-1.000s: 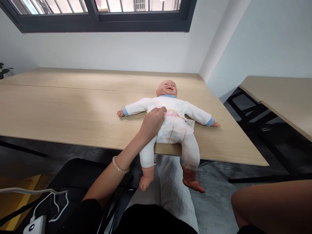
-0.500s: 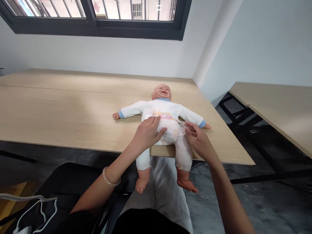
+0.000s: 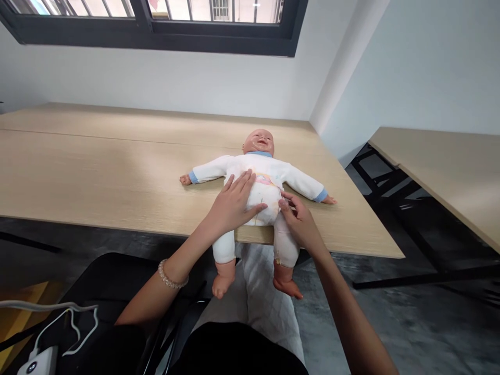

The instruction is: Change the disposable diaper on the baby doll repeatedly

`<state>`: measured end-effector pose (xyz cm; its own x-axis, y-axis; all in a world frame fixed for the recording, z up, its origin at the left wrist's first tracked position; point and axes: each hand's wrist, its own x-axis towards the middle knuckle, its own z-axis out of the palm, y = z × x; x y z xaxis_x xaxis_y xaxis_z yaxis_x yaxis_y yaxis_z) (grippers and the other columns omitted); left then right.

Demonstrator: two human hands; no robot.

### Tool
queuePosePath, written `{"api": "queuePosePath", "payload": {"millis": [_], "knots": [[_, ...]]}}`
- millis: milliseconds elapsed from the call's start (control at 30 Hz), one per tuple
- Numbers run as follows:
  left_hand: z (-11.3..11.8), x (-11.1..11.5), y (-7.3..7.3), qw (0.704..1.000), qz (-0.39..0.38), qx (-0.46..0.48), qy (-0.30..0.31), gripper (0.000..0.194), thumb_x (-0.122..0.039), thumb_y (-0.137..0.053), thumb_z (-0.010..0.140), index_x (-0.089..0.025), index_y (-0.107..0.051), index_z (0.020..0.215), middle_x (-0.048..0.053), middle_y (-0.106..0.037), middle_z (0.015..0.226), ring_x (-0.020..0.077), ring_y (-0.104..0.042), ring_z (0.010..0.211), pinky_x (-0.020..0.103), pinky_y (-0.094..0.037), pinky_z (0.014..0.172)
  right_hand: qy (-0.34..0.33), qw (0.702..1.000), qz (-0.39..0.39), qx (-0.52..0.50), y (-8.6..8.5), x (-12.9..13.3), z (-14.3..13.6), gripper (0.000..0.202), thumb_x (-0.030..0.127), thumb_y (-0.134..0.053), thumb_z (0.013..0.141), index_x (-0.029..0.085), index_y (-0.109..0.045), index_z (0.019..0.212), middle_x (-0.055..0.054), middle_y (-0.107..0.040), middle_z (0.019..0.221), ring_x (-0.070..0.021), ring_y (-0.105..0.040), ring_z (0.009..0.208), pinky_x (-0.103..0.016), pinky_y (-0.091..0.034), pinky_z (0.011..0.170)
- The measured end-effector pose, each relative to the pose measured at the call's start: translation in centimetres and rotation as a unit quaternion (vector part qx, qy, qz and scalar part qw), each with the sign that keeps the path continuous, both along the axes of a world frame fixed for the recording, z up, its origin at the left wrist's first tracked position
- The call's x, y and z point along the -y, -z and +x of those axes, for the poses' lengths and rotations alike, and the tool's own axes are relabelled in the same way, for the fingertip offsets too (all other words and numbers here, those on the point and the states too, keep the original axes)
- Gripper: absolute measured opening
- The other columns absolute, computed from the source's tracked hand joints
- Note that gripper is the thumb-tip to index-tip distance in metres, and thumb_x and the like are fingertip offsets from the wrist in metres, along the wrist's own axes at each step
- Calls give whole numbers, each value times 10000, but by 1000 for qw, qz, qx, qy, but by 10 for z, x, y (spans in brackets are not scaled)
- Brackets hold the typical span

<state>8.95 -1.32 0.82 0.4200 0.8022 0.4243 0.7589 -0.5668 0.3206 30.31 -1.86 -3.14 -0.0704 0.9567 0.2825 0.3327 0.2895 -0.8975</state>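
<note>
A baby doll (image 3: pixel 265 162) in white clothes with blue collar and cuffs lies face up on the table, its arms spread and its legs hanging over the front edge. Around its hips is a white diaper (image 3: pixel 269 200) with a coloured print at the waist. My left hand (image 3: pixel 234 202) rests flat across the belly and the diaper's left side, fingers stretched out. At the diaper's right side, my right hand (image 3: pixel 299 219) has its thumb and fingers bent together on the diaper's edge. The side tab there is mostly hidden by the fingers.
The pale wooden table (image 3: pixel 117 177) reaches the wall beneath a window (image 3: pixel 156 36). Another table (image 3: pixel 449 161) stands at the right. A black chair (image 3: pixel 113 281) is at lower left, with a white cable (image 3: pixel 78 310) and a white device (image 3: pixel 41 362).
My right hand has moved left against the diaper's side, bringing in the tab that stuck outward. My left hand stays on the belly, its fingers now more spread. The whole view has shifted slightly.
</note>
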Motion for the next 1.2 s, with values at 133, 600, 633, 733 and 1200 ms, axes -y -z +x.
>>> {"api": "queuePosePath", "payload": {"millis": [133, 600, 633, 733, 1200], "knots": [[0, -3, -2, 999, -43, -31, 11, 743, -562, -519, 968, -78, -385, 1516, 240, -368, 1598, 337, -322, 1522, 519, -262, 1239, 13, 1000, 0, -9, 1, 2, -3, 569, 657, -519, 931, 213, -603, 1278, -127, -628, 1343, -298, -570, 1266, -532, -407, 1142], [-7, 0, 9, 1000, -11, 1, -5, 884, -640, -496, 951, -142, -170, 1606, 226, -189, 1671, 309, -85, 1586, 564, -179, 1256, 24, 999, 17, -19, 2, 2, -5, 559, 631, -562, 911, 222, -569, 1293, -148, -581, 1379, -304, -564, 1258, -539, -466, 1083], [-7, 1, 9, 1000, -11, -3, -11, 911, -649, -503, 944, -132, -155, 1608, 229, -170, 1674, 311, -59, 1587, 568, -166, 1258, 33, 999, 23, -21, 1, 2, -4, 560, 620, -582, 903, 223, -564, 1298, -153, -566, 1393, -305, -566, 1258, -538, -476, 1074], [-4, 2, 8, 999, -19, -26, -25, 951, -657, -523, 931, -100, -153, 1607, 218, -146, 1680, 303, -30, 1589, 536, -132, 1276, 61, 997, 36, -15, 1, -2, -1, 577, 583, -645, 875, 217, -560, 1313, -163, -537, 1416, -316, -557, 1272, -560, -475, 1072], [-9, 3, 8, 1000, -12, 4, -4, 798, -631, -465, 971, -183, -243, 1593, 182, -292, 1652, 324, -166, 1573, 551, -218, 1251, -11, 949, 297, -104, -106, 66, -6, 655, 693, -582, 903, 336, -478, 1443, -52, -465, 1504, -306, -408, 1447, -566, -368, 1209]]}}
